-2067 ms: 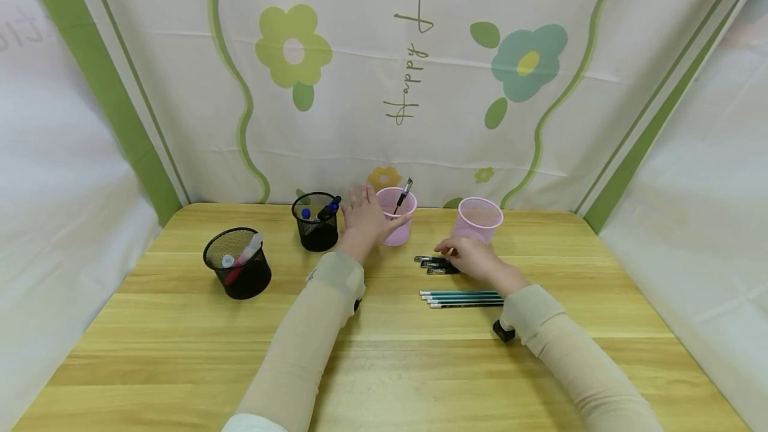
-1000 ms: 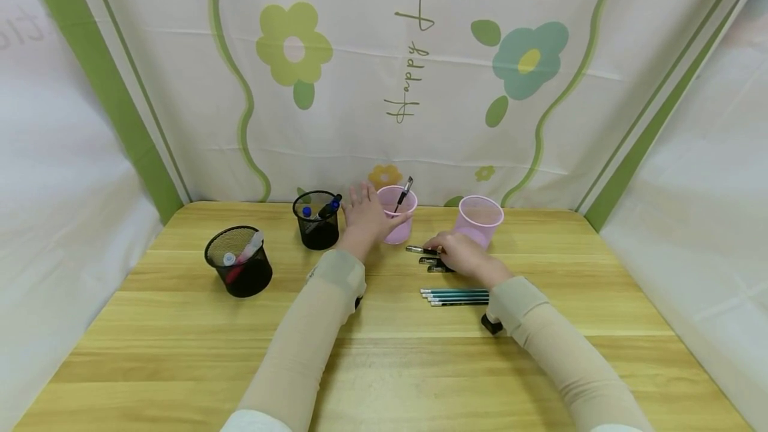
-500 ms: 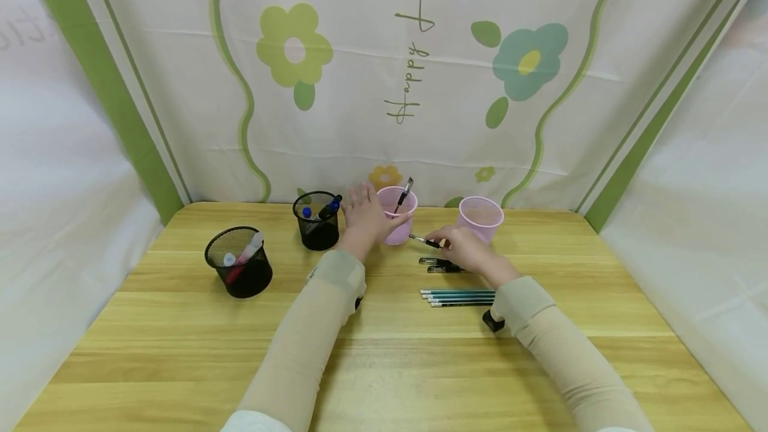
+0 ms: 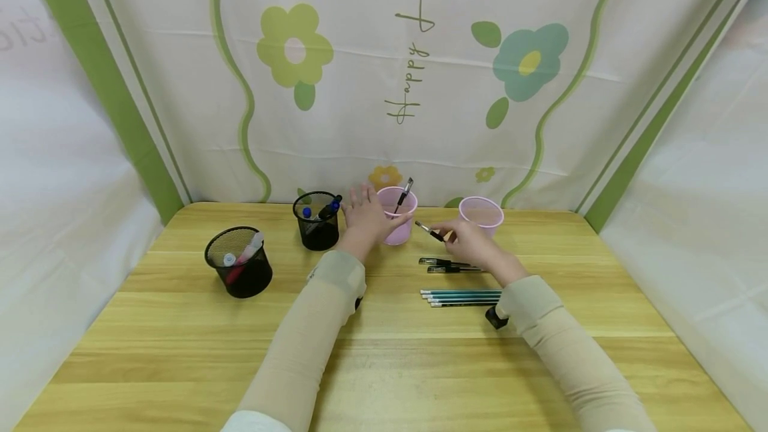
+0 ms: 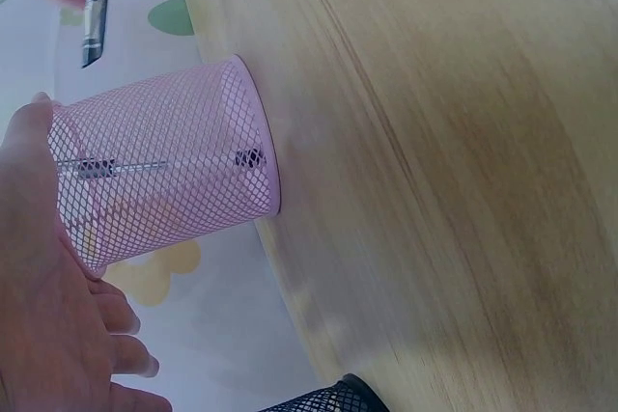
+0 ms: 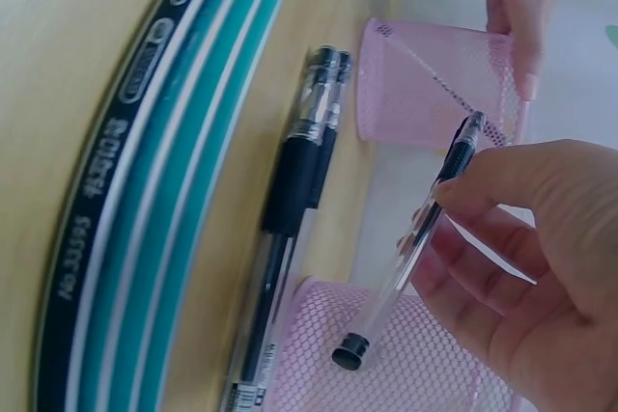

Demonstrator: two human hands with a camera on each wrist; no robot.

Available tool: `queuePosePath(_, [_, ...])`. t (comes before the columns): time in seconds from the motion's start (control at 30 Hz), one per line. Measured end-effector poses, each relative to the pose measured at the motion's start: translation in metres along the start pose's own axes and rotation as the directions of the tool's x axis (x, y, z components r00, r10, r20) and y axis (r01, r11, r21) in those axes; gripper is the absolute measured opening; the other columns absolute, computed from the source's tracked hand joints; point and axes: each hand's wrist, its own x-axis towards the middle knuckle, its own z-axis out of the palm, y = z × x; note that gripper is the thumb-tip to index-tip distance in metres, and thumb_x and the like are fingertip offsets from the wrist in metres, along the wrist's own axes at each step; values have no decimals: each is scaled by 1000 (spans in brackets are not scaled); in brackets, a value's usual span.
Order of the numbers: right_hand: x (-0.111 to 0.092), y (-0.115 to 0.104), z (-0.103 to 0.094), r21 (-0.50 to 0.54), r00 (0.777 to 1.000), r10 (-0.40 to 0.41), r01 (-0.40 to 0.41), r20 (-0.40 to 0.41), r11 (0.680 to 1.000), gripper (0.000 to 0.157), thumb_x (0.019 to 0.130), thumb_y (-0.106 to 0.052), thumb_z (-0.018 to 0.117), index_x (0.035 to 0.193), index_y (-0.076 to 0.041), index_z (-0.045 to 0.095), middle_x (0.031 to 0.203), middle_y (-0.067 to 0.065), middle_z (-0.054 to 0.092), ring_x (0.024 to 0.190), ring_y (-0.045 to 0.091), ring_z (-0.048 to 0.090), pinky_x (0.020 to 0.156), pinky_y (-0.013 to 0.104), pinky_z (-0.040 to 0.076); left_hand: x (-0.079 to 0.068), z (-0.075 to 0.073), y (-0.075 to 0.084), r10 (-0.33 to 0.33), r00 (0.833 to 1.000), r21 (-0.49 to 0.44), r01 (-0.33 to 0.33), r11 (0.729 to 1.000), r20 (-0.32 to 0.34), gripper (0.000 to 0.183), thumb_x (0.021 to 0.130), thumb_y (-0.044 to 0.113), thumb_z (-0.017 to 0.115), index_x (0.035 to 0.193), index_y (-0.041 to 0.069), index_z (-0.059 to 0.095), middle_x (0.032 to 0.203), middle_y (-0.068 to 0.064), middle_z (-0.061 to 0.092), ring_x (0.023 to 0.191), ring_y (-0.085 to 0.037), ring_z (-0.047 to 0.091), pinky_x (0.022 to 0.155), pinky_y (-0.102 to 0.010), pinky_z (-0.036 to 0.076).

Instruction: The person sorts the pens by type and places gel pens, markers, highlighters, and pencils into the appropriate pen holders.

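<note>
My left hand rests against the left pink mesh pen cup, fingers straight and spread, thumb across its rim. One black gel pen leans inside that cup. Between thumb and fingers, my right hand pinches another clear-barrelled gel pen, its black cap tilted up toward the left cup. In the right wrist view, the held pen is clear of the table and overlaps the second pink mesh cup. Two more gel pens lie side by side on the table below my right hand.
Several green and black pencils lie in a row nearer the front. To the left stand two black mesh cups, one with blue-capped pens or markers, the other with pink and white ones. A printed curtain hangs behind the table.
My right hand has picked one gel pen from the group on the table, lifted it and tilted its capped end up toward the left pink cup. My left hand has stayed put.
</note>
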Motion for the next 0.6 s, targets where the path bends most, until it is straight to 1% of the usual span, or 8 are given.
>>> queuePosePath(0.17, [-1, -3, -5, 78, 998, 65, -66, 11, 995, 50, 88, 11, 59, 136, 0, 65, 110, 18, 69, 88, 25, 65, 74, 38, 56, 1, 1, 0, 0, 1000, -6, 0, 1000, 1, 125, 85, 89, 41, 163, -2, 5, 170, -20, 6, 155, -43, 4, 121, -61, 14])
queuePosePath(0.23, [-1, -5, -6, 97, 996, 86, -87, 15, 991, 51, 90, 9, 59, 139, -2, 63, 112, 18, 69, 90, 25, 65, 75, 37, 56, 2, 2, -1, 1, 1000, -7, -1, 1000, 2, 125, 86, 89, 41, 163, -3, 5, 170, -20, 6, 155, -43, 4, 121, -61, 14])
queuePosePath(0.37, [-2, -7, -7, 127, 997, 80, -81, 9, 989, 52, 90, 8, 59, 142, -1, 60, 113, 19, 67, 91, 26, 65, 74, 36, 55, 0, 1, 0, 0, 1000, -6, 0, 1000, 1, 124, 87, 87, 43, 163, -2, 6, 170, -20, 6, 155, -43, 5, 121, -62, 14])
queuePosePath(0.6, [-1, -10, -13, 229, 997, 73, -64, -32, 971, 59, 89, 11, 57, 147, 0, 53, 113, 22, 64, 90, 28, 65, 72, 33, 54, 0, 0, 0, -1, 1000, -10, 1, 1000, -1, 122, 88, 84, 47, 163, -3, 6, 170, -21, 6, 154, -44, 5, 121, -62, 14])
